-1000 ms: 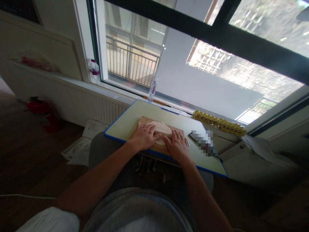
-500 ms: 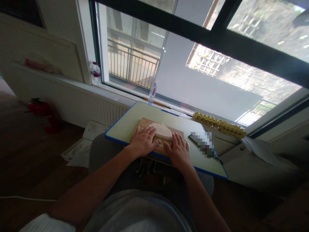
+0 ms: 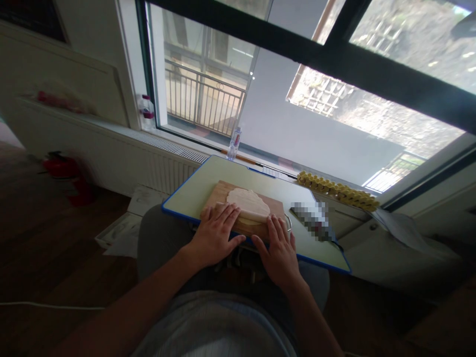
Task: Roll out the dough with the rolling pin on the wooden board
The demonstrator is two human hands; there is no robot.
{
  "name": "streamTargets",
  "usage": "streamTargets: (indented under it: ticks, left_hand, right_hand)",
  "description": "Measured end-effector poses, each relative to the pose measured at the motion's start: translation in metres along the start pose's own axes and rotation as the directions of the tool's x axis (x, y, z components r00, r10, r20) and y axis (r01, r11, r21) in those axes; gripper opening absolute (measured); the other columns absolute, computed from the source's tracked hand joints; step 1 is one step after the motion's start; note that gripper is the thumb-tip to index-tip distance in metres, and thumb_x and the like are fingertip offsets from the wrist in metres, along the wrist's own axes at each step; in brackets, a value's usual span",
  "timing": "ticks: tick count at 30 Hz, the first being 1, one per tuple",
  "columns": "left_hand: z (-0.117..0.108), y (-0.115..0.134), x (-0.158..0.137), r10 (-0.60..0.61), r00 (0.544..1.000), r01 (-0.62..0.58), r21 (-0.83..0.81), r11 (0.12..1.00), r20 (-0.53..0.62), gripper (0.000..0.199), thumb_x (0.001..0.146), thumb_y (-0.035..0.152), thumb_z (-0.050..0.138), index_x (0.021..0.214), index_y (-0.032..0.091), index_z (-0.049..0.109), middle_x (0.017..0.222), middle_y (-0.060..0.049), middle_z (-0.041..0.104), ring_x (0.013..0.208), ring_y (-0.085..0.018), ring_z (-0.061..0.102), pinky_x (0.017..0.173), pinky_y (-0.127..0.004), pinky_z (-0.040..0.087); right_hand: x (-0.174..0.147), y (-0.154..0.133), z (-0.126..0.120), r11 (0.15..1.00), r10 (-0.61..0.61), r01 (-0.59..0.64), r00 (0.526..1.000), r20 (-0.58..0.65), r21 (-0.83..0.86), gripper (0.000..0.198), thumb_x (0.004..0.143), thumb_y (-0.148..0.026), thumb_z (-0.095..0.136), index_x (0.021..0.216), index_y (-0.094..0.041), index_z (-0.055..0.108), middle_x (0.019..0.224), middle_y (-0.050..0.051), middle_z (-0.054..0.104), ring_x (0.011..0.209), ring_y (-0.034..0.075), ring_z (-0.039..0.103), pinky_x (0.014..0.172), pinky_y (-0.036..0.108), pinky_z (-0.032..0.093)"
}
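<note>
A flattened sheet of pale dough [image 3: 248,199] lies on a wooden cutting board [image 3: 277,205]. Across its near side runs a light rolling pin [image 3: 253,215], largely covered at both ends by my fingers. My left hand [image 3: 217,233] rests palm down over the pin's left end, fingers stretched out and thumb pointing right. Over the right end lies my right hand [image 3: 278,248], likewise flat with extended fingers. Neither hand is wrapped round the pin. A metal handle [image 3: 288,223] sticks out at the board's right edge, close to my right fingers.
The board sits on a small blue-edged table [image 3: 193,193] over my lap. A blurred-out item [image 3: 314,220] lies on its right side. Beyond stand a plastic bottle [image 3: 234,144] and a yellow knobbly strip [image 3: 336,192] by the window. A red fire extinguisher [image 3: 69,176] is at left.
Both hands have drawn back toward me with the rolling pin, from over the dough to its near edge. More of the dough's surface now shows.
</note>
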State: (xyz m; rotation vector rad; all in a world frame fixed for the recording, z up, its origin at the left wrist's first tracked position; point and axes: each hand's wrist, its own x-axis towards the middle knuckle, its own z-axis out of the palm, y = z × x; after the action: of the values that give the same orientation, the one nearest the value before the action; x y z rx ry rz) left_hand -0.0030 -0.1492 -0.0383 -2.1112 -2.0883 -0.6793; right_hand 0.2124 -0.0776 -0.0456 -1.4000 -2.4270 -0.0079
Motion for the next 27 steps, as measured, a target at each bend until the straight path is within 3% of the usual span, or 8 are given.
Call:
streamTargets:
  ticks: [6,10,13,21,24,27]
  left_hand:
    - [0.001,-0.007,0.047,-0.058,0.995,0.058,0.002,0.998,0.078,0.072,0.102,0.062,0.046,0.162,0.022,0.041,0.169,-0.012,0.041,0.158,-0.033,0.034,0.130,-0.062,0.020]
    - [0.001,-0.010,0.072,-0.077,0.989,0.077,0.007,0.997,0.124,0.077,0.102,0.065,0.045,0.162,0.016,0.041,0.169,-0.016,0.040,0.158,-0.033,0.033,0.130,-0.064,0.017]
    - [0.001,-0.009,0.064,-0.072,0.992,0.072,0.010,0.997,0.101,0.078,0.102,0.065,0.047,0.161,0.015,0.042,0.168,-0.017,0.043,0.157,-0.033,0.035,0.130,-0.064,0.017]
    - [0.003,0.003,0.000,0.014,1.000,-0.014,0.025,1.000,0.004,0.080,0.101,0.068,0.045,0.164,0.020,0.038,0.171,-0.014,0.037,0.159,-0.034,0.029,0.130,-0.060,0.021]
    - [0.003,0.002,0.011,-0.013,0.999,0.012,0.036,0.999,0.033,0.079,0.102,0.068,0.043,0.165,0.019,0.036,0.172,-0.013,0.035,0.160,-0.033,0.028,0.130,-0.059,0.019]
    - [0.003,-0.004,0.042,-0.059,0.994,0.056,0.042,0.998,0.092,0.079,0.103,0.067,0.042,0.164,0.019,0.037,0.170,-0.015,0.039,0.159,-0.032,0.031,0.131,-0.060,0.016]
  right_hand:
    - [0.047,-0.003,0.000,0.998,0.053,-0.052,0.997,0.053,-0.019,0.078,0.106,-0.065,0.033,0.166,-0.014,0.033,0.173,0.015,0.032,0.162,0.030,0.021,0.129,0.059,0.014]
    - [0.075,-0.006,-0.003,0.996,0.093,-0.094,0.992,0.080,0.004,0.076,0.106,-0.064,0.033,0.164,-0.014,0.037,0.171,0.015,0.036,0.160,0.029,0.026,0.128,0.059,0.017]
    - [0.068,-0.007,-0.004,0.997,0.075,-0.075,0.995,0.066,-0.007,0.076,0.107,-0.064,0.033,0.164,-0.014,0.037,0.170,0.015,0.038,0.159,0.030,0.028,0.128,0.058,0.018]
    - [0.004,0.000,-0.001,1.000,0.019,-0.019,1.000,0.021,0.000,0.084,0.104,-0.071,0.035,0.168,-0.017,0.031,0.175,0.013,0.028,0.163,0.032,0.018,0.128,0.058,0.020]
    - [0.017,-0.001,-0.001,1.000,0.027,-0.027,0.999,0.043,-0.006,0.082,0.105,-0.068,0.034,0.168,-0.016,0.030,0.175,0.014,0.028,0.163,0.031,0.018,0.129,0.058,0.017]
    - [0.050,-0.003,-0.002,0.998,0.057,-0.056,0.995,0.079,-0.018,0.081,0.106,-0.066,0.034,0.167,-0.013,0.031,0.174,0.015,0.030,0.162,0.031,0.020,0.130,0.058,0.014]
